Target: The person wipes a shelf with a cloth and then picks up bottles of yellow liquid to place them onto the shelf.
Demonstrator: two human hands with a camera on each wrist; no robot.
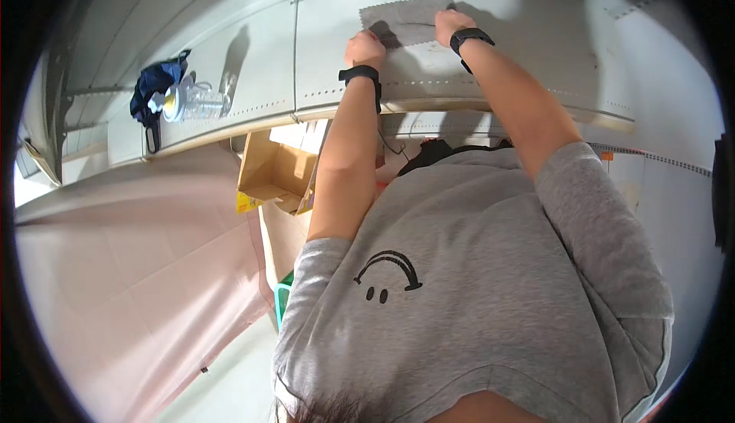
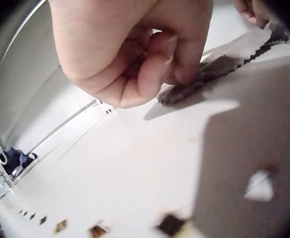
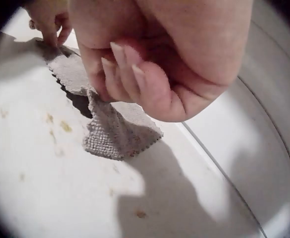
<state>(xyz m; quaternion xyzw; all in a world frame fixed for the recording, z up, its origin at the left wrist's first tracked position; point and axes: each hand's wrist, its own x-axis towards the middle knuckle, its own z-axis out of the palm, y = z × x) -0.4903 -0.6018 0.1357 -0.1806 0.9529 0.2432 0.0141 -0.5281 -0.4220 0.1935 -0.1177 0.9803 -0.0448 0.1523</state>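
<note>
A small grey cloth (image 1: 406,19) with zigzag-cut edges is stretched between both hands, close over a white metal shelf (image 1: 329,71). At its near left corner my left hand (image 1: 365,48) pinches it between thumb and fingers. My right hand (image 1: 453,26) pinches the other end, its fingers curled in the right wrist view. There, a flap of the textured cloth (image 3: 117,129) hangs below that hand towards the shelf surface. Brownish specks (image 3: 65,126) mark the shelf beside the cloth.
Left along the shelf lie a clear plastic bottle (image 1: 203,104) and a dark blue fabric item (image 1: 157,86). Small holes line the shelf's front edge. Below it are an open cardboard box (image 1: 276,166) and a pale pink sheet (image 1: 145,247). A wall rises at the right.
</note>
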